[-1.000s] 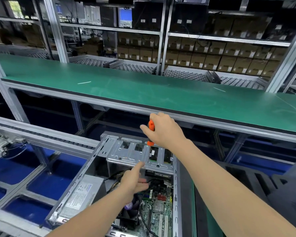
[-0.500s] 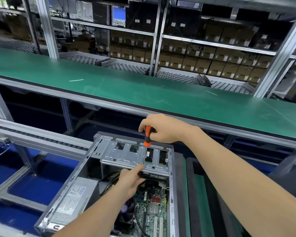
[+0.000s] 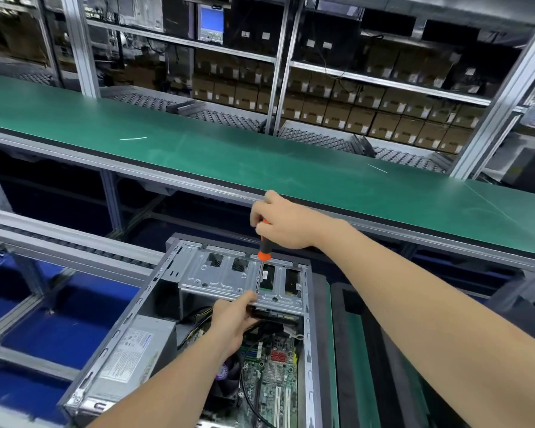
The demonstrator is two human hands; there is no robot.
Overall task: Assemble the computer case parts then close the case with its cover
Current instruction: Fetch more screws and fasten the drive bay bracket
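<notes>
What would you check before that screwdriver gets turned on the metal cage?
1. Right hand grips the screwdriver handle: ok.
2. Screwdriver tip meets the drive cage near its front edge: ok.
3. Screw seated under the tip: cannot tell, too small.
4. Left hand holds the cage's front edge beside the tip: ok.
5. Computer case lies open side up, so the cage is reachable: ok.
</notes>
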